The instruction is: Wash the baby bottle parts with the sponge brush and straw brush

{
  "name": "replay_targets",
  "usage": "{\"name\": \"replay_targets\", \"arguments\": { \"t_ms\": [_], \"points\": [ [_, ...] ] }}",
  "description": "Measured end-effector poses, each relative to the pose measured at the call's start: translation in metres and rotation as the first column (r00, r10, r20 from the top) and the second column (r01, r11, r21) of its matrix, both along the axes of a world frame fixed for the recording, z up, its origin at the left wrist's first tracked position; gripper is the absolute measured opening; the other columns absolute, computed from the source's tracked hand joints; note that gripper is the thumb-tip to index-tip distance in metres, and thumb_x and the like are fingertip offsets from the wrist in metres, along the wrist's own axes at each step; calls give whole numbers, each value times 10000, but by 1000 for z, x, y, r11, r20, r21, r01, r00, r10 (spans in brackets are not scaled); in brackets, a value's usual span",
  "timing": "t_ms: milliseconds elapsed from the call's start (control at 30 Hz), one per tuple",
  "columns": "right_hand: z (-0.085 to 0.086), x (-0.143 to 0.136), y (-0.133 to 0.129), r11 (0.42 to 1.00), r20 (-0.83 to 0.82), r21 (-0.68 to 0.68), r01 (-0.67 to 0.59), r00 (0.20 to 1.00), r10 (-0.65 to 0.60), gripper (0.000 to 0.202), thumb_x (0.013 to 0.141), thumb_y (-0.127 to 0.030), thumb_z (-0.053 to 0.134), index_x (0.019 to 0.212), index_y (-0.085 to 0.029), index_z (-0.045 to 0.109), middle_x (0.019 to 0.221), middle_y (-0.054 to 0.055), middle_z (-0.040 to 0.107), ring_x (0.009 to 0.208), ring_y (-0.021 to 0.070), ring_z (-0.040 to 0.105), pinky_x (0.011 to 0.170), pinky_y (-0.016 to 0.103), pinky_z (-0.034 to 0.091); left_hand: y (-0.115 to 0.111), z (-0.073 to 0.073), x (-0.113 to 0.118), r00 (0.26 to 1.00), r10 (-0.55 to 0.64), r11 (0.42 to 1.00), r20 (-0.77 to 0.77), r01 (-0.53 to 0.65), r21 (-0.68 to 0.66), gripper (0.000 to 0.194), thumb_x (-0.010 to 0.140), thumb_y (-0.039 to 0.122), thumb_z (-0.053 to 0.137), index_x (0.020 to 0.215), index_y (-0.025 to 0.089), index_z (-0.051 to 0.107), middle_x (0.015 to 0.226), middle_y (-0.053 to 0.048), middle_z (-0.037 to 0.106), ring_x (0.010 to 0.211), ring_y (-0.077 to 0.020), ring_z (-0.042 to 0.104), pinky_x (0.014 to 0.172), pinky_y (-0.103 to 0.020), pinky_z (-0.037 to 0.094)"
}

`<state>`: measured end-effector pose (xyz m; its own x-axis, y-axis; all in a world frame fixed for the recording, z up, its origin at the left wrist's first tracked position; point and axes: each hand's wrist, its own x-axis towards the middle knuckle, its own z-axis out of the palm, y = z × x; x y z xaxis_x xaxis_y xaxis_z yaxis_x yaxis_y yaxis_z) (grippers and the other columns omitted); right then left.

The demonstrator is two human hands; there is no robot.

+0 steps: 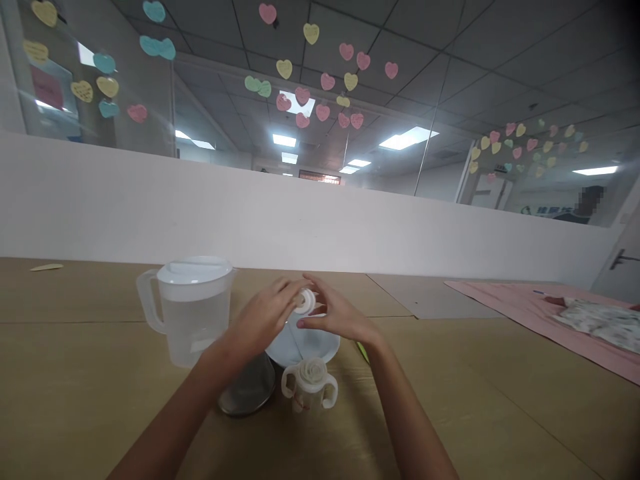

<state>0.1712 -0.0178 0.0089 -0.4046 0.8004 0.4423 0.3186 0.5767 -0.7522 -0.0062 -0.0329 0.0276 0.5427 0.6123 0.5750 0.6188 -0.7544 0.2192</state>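
Fingertips of both hands met on a small white ring-shaped cap [305, 301], held in the air just above the table [100, 387], between a clear water jug [193, 310] and a pale round dish [303, 343]. The left hand [265, 313] was curled, its thumb and forefingers pinching the cap's near edge; the right hand [333, 313] had closed on the far side with its thumb underneath, the other fingers loosely spread. The cap looked like hard, smooth plastic, so it was probably very light and stiff, apt to slip if wet, and best gripped by its rim, as it was held, rather than by its flat face. It was disc-like with a darker centre, though too blurred to tell whether that was a hole or a teat. Below the hands stood a small two-handled baby bottle [310, 385], white and topped with something ruffled. Beside it lay a round metal lid or bowl [247, 393], partly hidden by the left forearm. Farther right on the table lay a pink mat [510, 303] with a patterned cloth [600, 320] on it.
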Motion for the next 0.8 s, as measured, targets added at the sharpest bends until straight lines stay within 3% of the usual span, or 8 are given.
{"name": "replay_targets", "arguments": {
  "t_ms": [100,200,433,500,567,633,700,800],
  "points": [
    [-1,-16,1,974,37,206,98,993,-108,424,647,-200,623,1067,-177,561,1037,48,586,914,172,544,806,294,438,-5,-2,9,998,-54,999,10,54,3,352,861,170,325,1180,230,460,1107,-46,542,954,-166,527,827,-282,429],
    [0,-22,1,951,-43,277,139,990,-132,171,651,-163,558,816,-159,602,819,8,608,764,146,545,706,250,435,-10,-1,13,986,-58,998,159,62,-15,309,872,205,337,1154,236,459,1095,-23,565,983,-161,532,840,-272,431],
    [5,-17,-3,992,-236,126,8,972,22,393,648,-236,600,1036,-173,592,872,5,609,754,136,554,631,209,423,-16,3,11,894,-130,974,428,197,-116,310,862,275,406,1167,225,378,947,-18,579,965,-153,564,848,-261,454],
    [4,-18,-2,989,-222,146,4,975,29,403,654,-245,599,1051,-179,587,884,10,613,764,140,558,649,222,432,-16,3,12,883,-133,967,451,216,-137,300,858,277,417,1150,223,373,959,-19,579,968,-153,565,834,-255,463],
    [2,-21,-1,962,-201,261,82,979,-29,340,663,-231,576,998,-176,600,867,19,609,763,144,556,665,237,438,-15,4,12,888,-128,971,441,203,-126,269,854,257,419,1120,220,393,966,-18,584,965,-152,565,836,-258,462],
    [-2,-24,2,854,-219,464,237,964,-148,239,668,-189,531,894,-172,607,820,28,593,754,145,546,678,249,439,-16,4,12,912,-120,983,393,165,-85,226,853,227,408,1077,215,433,971,-17,588,957,-153,565,849,-272,454],
    [-7,-26,5,667,-261,654,355,935,-242,195,665,-147,485,829,-170,587,788,40,573,747,148,537,675,253,440,-18,5,13,938,-115,990,327,136,-42,194,851,202,396,1032,213,465,961,-12,592,938,-154,569,842,-282,450],
    [-16,-24,11,415,-295,808,418,897,-327,200,664,-100,446,815,-167,558,803,61,561,753,150,536,654,244,443,-21,5,14,964,-99,994,248,105,-8,156,849,190,390,977,210,476,908,-2,603,870,-154,583,766,-275,455]
  ]
}}
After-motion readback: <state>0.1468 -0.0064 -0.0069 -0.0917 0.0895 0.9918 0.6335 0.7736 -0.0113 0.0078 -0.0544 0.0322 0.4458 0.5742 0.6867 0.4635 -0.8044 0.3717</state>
